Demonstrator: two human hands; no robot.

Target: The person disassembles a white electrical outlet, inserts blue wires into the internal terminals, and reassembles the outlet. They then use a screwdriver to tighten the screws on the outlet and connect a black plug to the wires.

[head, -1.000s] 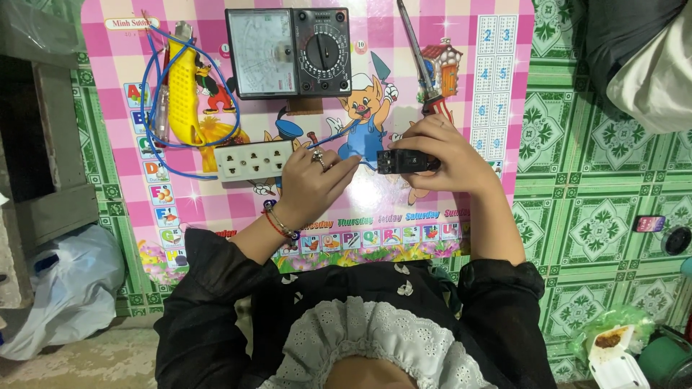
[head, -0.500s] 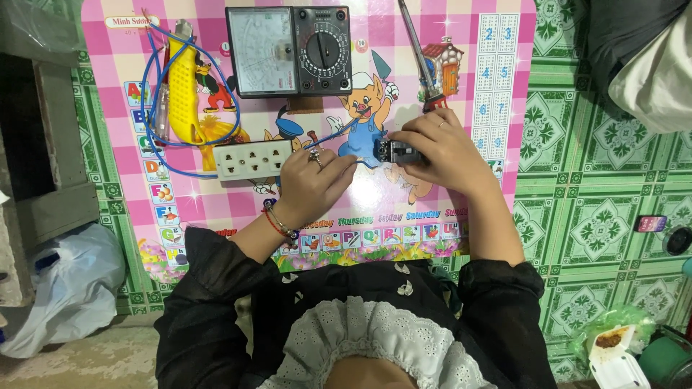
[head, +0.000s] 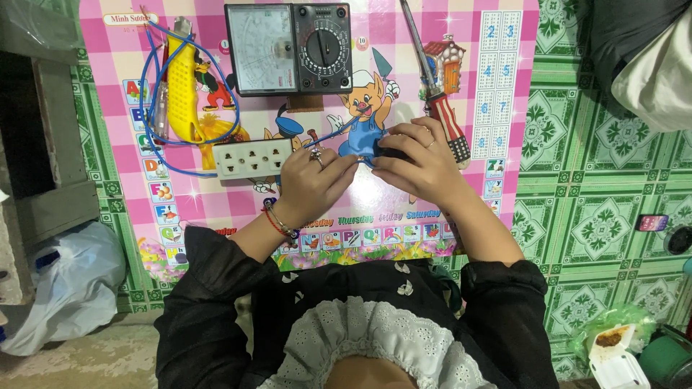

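My left hand and my right hand meet over a pink children's mat. The right hand is closed around a small black part, mostly hidden by the fingers. The left hand pinches a thin blue wire that runs to that part. A white power strip lies just left of my left hand. Above it rests a yellow tool looped with blue wire. An analog multimeter sits at the mat's top. A screwdriver with a red-striped handle lies by my right hand.
Green patterned floor tiles surround the mat. A white plastic bag lies at the left. A phone and a dark round object sit at the right edge. A food container stands at bottom right.
My right hand has turned the black part and closed over it, so it is hardly visible. My left hand has moved right to meet it, pinching the blue wire.
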